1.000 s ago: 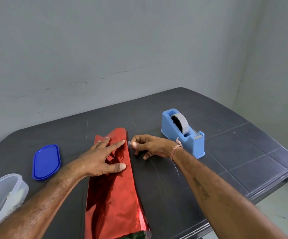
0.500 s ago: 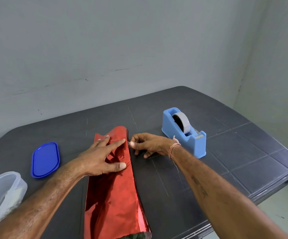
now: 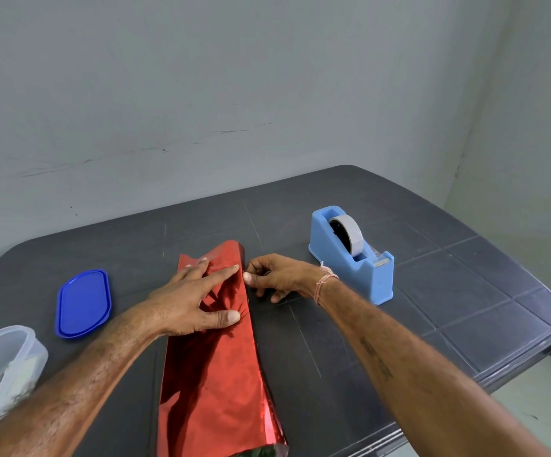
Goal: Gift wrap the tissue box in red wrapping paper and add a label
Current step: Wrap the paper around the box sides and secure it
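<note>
Centrally on dark table [image 3: 432, 308]: red wrapping paper [image 3: 214, 374], long axis near-to-far, far end toward wall. Pressed flat there by left hand [image 3: 185, 298], fingers spread; pinched at right edge by right hand [image 3: 277, 275] (fingers curled).

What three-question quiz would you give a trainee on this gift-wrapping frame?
1. True or false: the left hand lies flat, fingers spread, on the red wrapping paper.
2. What stands on the table just beyond the right hand? A scissors; B tape dispenser; C cup.
3. Fill in: the lid left of the paper is coloured ____.
Key: 1 true; 2 B; 3 blue.
</note>
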Available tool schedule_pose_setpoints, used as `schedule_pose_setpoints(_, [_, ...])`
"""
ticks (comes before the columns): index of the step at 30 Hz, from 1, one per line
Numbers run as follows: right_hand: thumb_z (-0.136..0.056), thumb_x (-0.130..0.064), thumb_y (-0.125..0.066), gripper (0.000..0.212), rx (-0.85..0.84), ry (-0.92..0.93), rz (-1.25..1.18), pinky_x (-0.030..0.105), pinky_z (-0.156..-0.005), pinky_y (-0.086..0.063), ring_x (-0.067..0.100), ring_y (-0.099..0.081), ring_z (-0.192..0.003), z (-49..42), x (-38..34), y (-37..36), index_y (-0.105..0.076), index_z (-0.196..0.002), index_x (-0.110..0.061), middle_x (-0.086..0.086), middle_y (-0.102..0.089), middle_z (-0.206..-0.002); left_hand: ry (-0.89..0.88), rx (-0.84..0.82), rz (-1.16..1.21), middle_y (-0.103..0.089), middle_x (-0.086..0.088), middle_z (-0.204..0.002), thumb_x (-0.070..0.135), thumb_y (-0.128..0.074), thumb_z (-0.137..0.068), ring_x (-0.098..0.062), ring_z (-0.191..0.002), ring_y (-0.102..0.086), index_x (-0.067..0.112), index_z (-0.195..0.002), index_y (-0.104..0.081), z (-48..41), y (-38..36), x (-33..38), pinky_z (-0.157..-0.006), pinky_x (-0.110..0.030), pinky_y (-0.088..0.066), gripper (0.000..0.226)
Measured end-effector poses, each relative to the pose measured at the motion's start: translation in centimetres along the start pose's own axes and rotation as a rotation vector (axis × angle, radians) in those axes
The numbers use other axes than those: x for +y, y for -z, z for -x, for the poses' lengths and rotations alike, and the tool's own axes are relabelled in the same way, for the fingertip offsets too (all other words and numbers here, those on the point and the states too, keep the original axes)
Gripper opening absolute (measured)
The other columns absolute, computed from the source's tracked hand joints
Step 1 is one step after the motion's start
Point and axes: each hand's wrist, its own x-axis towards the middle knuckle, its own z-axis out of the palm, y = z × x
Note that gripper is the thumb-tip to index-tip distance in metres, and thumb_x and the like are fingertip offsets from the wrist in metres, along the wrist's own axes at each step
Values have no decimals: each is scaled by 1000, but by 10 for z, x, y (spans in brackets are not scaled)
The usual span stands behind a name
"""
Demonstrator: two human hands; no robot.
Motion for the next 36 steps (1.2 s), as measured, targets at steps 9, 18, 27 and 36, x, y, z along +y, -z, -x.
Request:
schedule_pose_setpoints(9, [-96, -39, -69, 29, 69, -57, 106, 17, -50, -52, 7, -61, -71, -8, -1, -2, -58, -105, -13, 3, -62, -88, -6, 15, 8, 16, 2, -171, 114, -27, -30, -28, -157, 13, 70, -148, 3, -2, -1, -1, -124, -63, -16, 130])
schedule_pose_setpoints(18, [-82, -10, -85, 45, 220, 7, 297, 24, -45, -54, 15, -60, -54, -13, -1, -9, -49, -108, -10, 6, -61, -84, -8, 7, 12, 16, 3, -171, 114, -31, -32, -28, -157, 14, 69, -149, 3, -3, 0, -1, -124, -64, -15, 130])
schedule_pose_setpoints(27, [-91, -22, -77, 41, 212, -10, -62, 21, -52, -56, 12, -67, -62, -5, 7, -2, -47, -115, -9, 5, -60, -91, -8, -5, 10, 17, 2, -171, 114, -27, -25, -30, -157, 14, 67, -150, 4, -2, 1, 1, -123, -65, -14, 137])
schedule_pose_setpoints(36, [-87, -11, -81, 34, 311, -25, 29, 23, -49, -56, 14, -64, -57, -12, 8, -11, -52, -105, -10, 4, -61, -80, -6, -1, 27, 16, 3, -171, 115, -27, -24, -29, -157, 13, 66, -151, 2, -1, 0, 1, -124, -64, -14, 139])
